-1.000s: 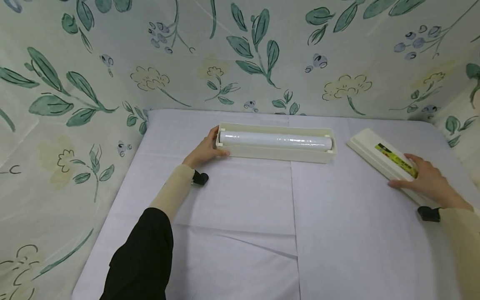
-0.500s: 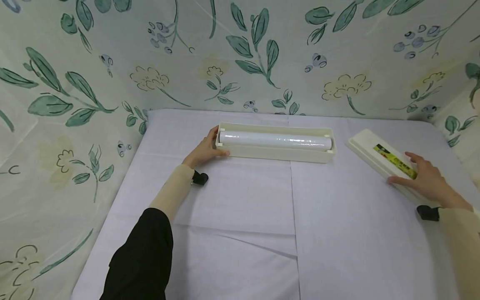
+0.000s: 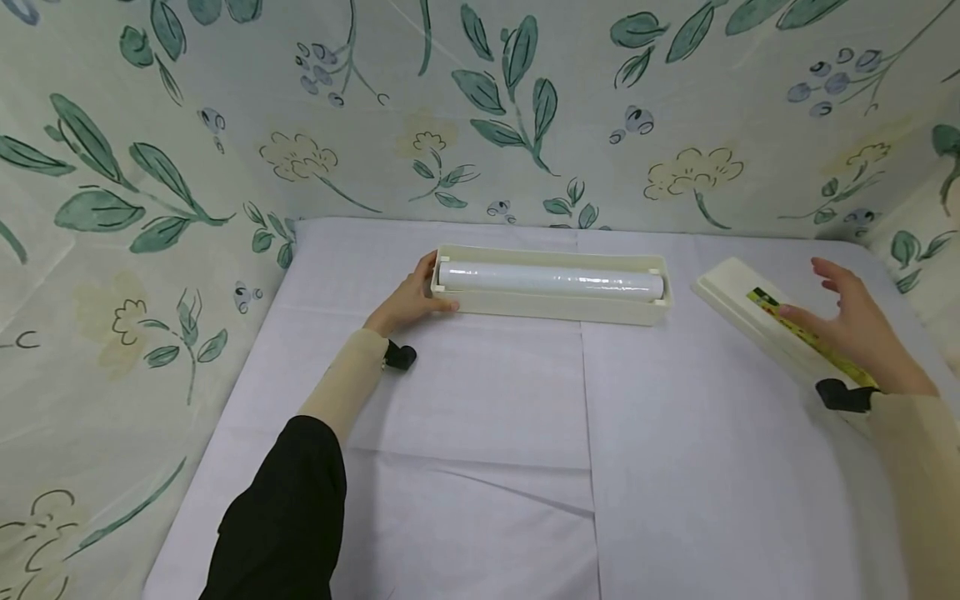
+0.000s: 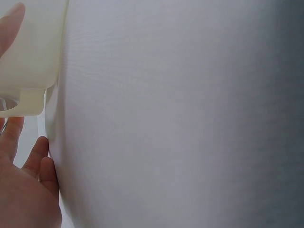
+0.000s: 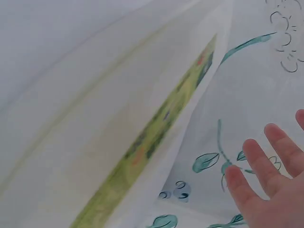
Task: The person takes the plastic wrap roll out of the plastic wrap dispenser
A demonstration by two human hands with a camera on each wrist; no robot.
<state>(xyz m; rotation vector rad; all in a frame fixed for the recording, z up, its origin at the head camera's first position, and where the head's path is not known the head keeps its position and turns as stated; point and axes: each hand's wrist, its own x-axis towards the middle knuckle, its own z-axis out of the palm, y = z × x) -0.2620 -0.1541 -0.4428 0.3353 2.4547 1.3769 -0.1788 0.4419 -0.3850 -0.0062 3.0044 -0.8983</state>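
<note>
A long cream box [image 3: 551, 309] lies on the white-covered table, with a white roll of film [image 3: 551, 281] inside it. My left hand [image 3: 408, 300] grips the box's left end, thumb on the front wall and fingers behind. In the left wrist view the box end [image 4: 31, 52] sits between thumb and fingers. At the right, a cream lid [image 3: 738, 293] with a yellow-green label [image 5: 161, 121] lies at a slant. My right hand [image 3: 862, 329] hovers over it, fingers spread and apart from it; the right wrist view shows these fingers [image 5: 251, 161] holding nothing.
White cloth [image 3: 480, 400] covers the table, with fold lines across it. A leaf-and-flower patterned sheet [image 3: 480, 167] hangs behind and along both sides. The table's left edge [image 3: 225, 400] runs close to my left arm.
My right hand has let go of the lid and lifted off it, up and slightly away. The lid stays where it lay. My left hand and the box have not moved.
</note>
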